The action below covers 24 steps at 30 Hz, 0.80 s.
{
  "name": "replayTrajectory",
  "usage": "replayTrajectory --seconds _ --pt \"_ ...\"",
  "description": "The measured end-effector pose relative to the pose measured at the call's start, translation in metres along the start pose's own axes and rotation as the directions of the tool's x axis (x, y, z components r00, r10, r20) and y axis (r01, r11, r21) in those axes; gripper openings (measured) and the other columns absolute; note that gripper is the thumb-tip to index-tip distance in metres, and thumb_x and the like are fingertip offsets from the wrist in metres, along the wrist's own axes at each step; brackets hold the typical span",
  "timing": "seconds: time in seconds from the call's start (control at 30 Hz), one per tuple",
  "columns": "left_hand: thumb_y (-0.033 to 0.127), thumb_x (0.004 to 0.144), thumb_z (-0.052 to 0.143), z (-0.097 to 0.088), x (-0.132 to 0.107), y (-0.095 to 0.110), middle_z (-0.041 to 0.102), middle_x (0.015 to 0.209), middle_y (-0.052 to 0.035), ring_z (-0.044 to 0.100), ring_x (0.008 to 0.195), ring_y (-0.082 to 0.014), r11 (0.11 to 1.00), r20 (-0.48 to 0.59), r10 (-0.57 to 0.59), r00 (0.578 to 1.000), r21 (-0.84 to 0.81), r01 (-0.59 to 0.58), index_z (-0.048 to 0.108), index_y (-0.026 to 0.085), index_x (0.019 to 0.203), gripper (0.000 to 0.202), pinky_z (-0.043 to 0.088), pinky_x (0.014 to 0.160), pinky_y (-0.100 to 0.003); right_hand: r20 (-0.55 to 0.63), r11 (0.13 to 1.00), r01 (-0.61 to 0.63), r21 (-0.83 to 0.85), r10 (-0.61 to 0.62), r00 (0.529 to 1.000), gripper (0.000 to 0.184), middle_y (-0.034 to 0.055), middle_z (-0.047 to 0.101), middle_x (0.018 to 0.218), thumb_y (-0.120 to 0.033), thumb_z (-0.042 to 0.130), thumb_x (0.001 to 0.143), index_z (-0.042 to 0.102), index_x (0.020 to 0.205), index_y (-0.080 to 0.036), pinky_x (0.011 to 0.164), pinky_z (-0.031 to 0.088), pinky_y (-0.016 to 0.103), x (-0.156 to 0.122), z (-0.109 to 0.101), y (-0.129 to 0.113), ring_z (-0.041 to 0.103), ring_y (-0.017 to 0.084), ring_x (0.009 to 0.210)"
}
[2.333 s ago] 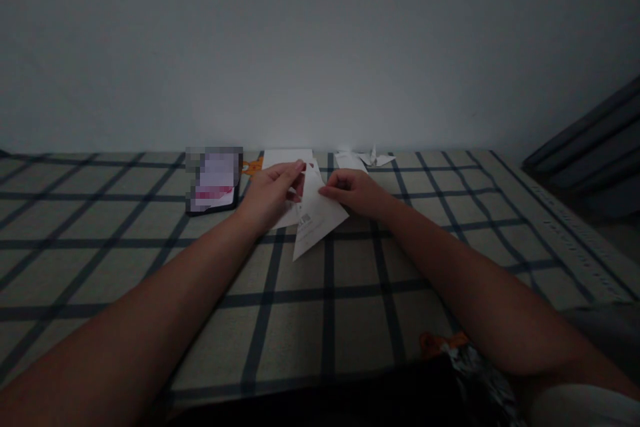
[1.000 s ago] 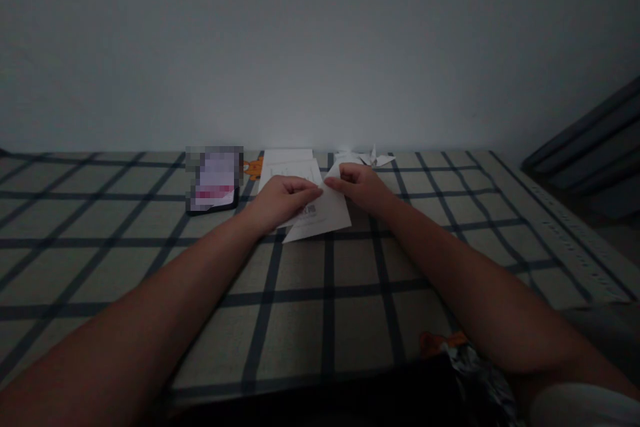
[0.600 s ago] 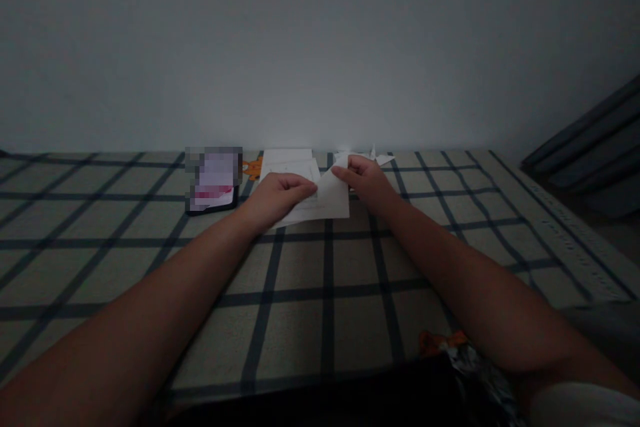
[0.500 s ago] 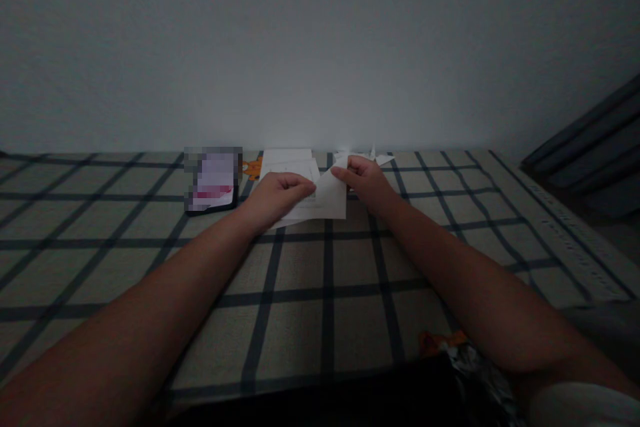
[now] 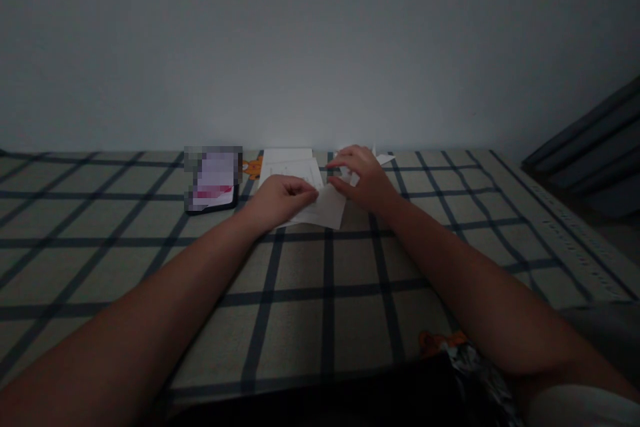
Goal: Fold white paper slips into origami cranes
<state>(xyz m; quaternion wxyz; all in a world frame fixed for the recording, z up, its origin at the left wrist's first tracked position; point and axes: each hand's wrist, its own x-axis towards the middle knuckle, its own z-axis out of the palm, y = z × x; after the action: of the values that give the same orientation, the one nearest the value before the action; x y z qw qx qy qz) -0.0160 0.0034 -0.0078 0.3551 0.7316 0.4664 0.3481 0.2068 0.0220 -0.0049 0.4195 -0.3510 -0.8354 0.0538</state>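
Note:
My left hand (image 5: 284, 201) pinches a sheet of white paper (image 5: 325, 209) between thumb and fingers; the sheet's lower right corner sticks out below and to the right of it. Just right of the sheet, my right hand (image 5: 361, 178) has its thumb and fingers apart, the fingertips close to the paper's upper edge with nothing between them. Behind my left hand lie white papers (image 5: 287, 155), the front one with faint print. A folded white paper piece with pointed tips (image 5: 385, 159) sits behind my right hand, which partly hides it.
A phone (image 5: 215, 180) with a lit, partly blurred screen lies left of the papers. Beside it is an orange patterned shape (image 5: 253, 167). The checked cloth (image 5: 300, 320) covers the surface up to a plain wall (image 5: 320, 47). Dark folded fabric (image 5: 595, 153) is at right.
My right hand has let go of the paper and spread its fingers. The sheet's free corner has swung slightly downward, while my left hand has stayed nearly in place.

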Motion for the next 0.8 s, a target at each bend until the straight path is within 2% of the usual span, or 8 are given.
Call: replayTrajectory --seconds 0.1,0.2,0.3,0.43,0.57,0.8 --pt "0.041 0.079 0.068 0.001 0.002 -0.006 0.066 0.061 -0.0014 0.055 0.057 -0.0142 0.997 0.06 0.052 0.997 0.049 -0.055 0.076 0.017 0.072 0.026 0.038 0.054 -0.025 0.169 0.981 0.138 -0.134 -0.115 0.979 0.017 0.0074 0.068 0.106 -0.035 0.064 0.092 0.073 0.096 -0.022 0.093 0.036 0.04 -0.001 -0.002 -0.006 0.056 0.024 0.103" --pt "0.041 0.082 0.066 0.001 0.001 -0.009 0.068 0.064 -0.0025 0.058 0.061 -0.0153 0.99 0.08 0.092 0.993 0.096 -0.099 0.078 0.017 0.078 0.027 0.039 0.056 -0.026 0.255 0.974 0.176 -0.145 -0.135 0.957 0.014 0.0058 0.07 0.104 -0.031 0.063 0.093 0.073 0.093 -0.021 0.093 0.034 0.04 -0.002 -0.001 -0.009 0.056 0.024 0.104" --pt "0.038 0.085 0.063 0.001 -0.001 -0.005 0.066 0.061 -0.0016 0.056 0.058 -0.0141 0.968 0.099 0.158 0.982 0.18 -0.174 0.077 0.016 0.077 0.027 0.036 0.054 -0.025 0.276 0.973 0.18 -0.147 -0.135 0.952 0.01 0.0054 0.07 0.105 -0.028 0.064 0.091 0.072 0.093 -0.021 0.093 0.033 0.039 -0.002 0.0 -0.01 0.056 0.024 0.104" --pt "0.032 0.086 0.06 -0.001 -0.005 0.003 0.069 0.064 -0.0037 0.056 0.057 -0.0143 0.884 0.111 0.24 0.964 0.385 -0.265 0.078 0.014 0.079 0.026 0.035 0.054 -0.026 0.301 0.964 0.198 -0.178 -0.138 0.944 0.007 0.0057 0.07 0.105 -0.023 0.067 0.086 0.071 0.091 -0.021 0.093 0.034 0.039 -0.002 0.001 -0.011 0.057 0.024 0.103" --pt "0.032 0.086 0.06 -0.002 -0.007 0.006 0.074 0.073 -0.0071 0.061 0.062 -0.0169 0.83 0.116 0.264 0.958 0.479 -0.287 0.081 0.014 0.089 0.027 0.038 0.058 -0.028 0.308 0.956 0.198 -0.218 -0.125 0.943 0.008 0.0062 0.07 0.104 -0.024 0.067 0.085 0.071 0.091 -0.021 0.091 0.034 0.039 -0.002 0.001 -0.012 0.057 0.025 0.102" --pt "0.034 0.086 0.058 -0.007 -0.005 0.006 0.075 0.078 -0.007 0.064 0.067 -0.0192 0.742 0.146 0.279 0.949 0.595 -0.309 0.079 0.018 0.088 0.027 0.039 0.061 -0.03 0.322 0.953 0.178 -0.244 -0.094 0.942 0.008 0.0061 0.07 0.101 -0.023 0.064 0.085 0.07 0.089 -0.019 0.09 0.035 0.037 0.0 -0.003 -0.011 0.059 0.024 0.1"
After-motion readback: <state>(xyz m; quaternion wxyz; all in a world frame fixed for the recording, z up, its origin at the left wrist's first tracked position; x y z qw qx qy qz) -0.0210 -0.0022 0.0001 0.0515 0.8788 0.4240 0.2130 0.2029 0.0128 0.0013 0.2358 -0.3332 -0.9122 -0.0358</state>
